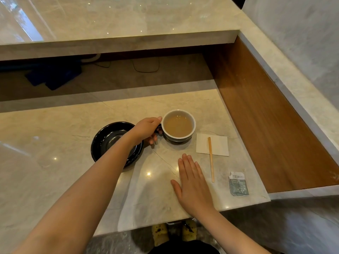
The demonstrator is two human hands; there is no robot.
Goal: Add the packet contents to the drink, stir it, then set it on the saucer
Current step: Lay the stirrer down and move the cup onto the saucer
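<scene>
A white cup (178, 125) of light brown drink stands on the marble counter. My left hand (147, 128) grips its dark handle on the cup's left side, my forearm crossing over the black saucer (105, 138), which sits empty just left of the cup. My right hand (192, 180) lies flat on the counter, fingers spread, holding nothing, in front of the cup. A wooden stir stick (211, 158) rests partly on a white napkin (219, 144) to the right. A torn-open grey-green packet (238, 184) lies near the counter's right front corner.
The counter (55, 162) ends at a front edge near my body and at a wooden side panel (266, 116) on the right. A raised marble ledge (110, 39) runs across the back, with cables and a blue object beneath it.
</scene>
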